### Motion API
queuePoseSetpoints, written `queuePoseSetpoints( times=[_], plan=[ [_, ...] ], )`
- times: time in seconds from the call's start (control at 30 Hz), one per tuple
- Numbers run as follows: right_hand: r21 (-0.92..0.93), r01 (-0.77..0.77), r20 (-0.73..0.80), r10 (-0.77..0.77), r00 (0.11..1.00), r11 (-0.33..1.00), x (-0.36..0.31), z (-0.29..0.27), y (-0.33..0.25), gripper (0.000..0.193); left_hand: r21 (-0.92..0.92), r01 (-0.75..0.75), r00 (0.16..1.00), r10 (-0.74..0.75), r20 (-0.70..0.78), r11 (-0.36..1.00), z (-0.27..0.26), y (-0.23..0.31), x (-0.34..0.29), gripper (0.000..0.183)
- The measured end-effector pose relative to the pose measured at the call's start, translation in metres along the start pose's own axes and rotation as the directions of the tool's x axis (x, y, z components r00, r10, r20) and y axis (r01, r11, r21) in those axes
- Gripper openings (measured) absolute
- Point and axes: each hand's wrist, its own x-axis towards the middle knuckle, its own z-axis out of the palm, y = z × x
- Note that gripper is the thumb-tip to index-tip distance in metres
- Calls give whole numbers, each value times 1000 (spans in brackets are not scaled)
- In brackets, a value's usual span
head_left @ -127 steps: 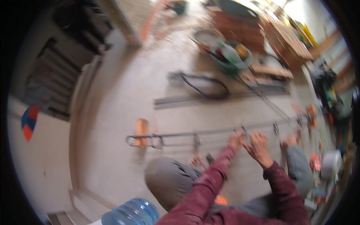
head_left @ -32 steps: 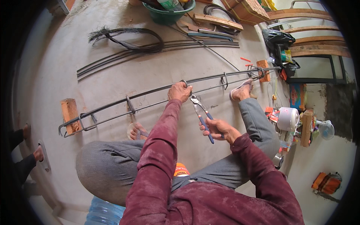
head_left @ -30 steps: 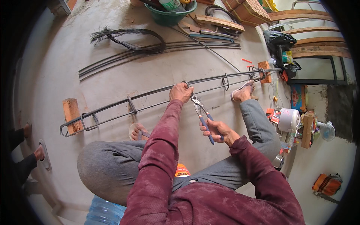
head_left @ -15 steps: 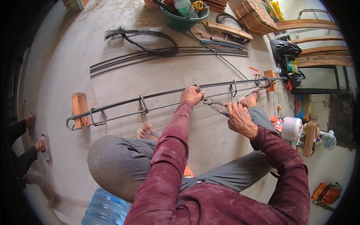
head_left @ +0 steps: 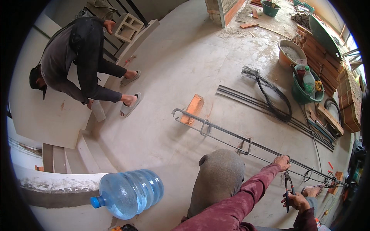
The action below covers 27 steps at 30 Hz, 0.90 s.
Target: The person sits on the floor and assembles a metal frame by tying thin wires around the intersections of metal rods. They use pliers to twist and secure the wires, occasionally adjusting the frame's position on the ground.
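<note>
Long dark steel reinforcing bars (head_left: 228,133) run side by side with bent square stirrups (head_left: 249,146) around them. Their ends are propped on an orange brick (head_left: 195,104) and a second brick (head_left: 337,180). My left hand (head_left: 282,163) is closed around the bars, at what looks like a stirrup mostly hidden by the fingers. Just nearer, my right hand (head_left: 296,201) grips a pair of pincers (head_left: 286,180) by the dark handles. The jaws point toward the bars and stand apart from them.
At the left a person (head_left: 73,57) bends beside steps (head_left: 83,154), near a hollow block (head_left: 129,27). A blue water jug (head_left: 129,193) lies close on my left. Beyond the bars are loose rods (head_left: 246,101), a wire bundle (head_left: 278,109) and a green tub (head_left: 298,90).
My view has swung left, bringing the person, steps and whole jug into sight. The pincers have drawn back from the bars. My left hand keeps its hold.
</note>
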Motion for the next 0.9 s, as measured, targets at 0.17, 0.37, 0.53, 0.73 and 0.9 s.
queuePoseSetpoints(
  times=[0.17,0.37,0.53,0.73,0.9],
  plan=[
    [-9,-38,-21,38,999,999,-6,3,-13,36,-44,2,999,-4,-32,999,-2,2,-2,28],
    [188,-7,-80,22,997,982,-9,6,1,39,-27,-52,998,53,46,998,7,21,9,30],
    [22,-84,-181,87,980,996,-37,17,1,40,100,-321,947,316,62,942,80,-28,37,30],
    [-56,-75,-146,66,987,996,-19,8,-17,42,-158,-148,973,172,154,976,6,-22,39,29],
    [-325,-46,-222,-29,975,945,-18,14,-13,32,-332,65,959,33,282,941,-1,-12,25,28]
  ],
)
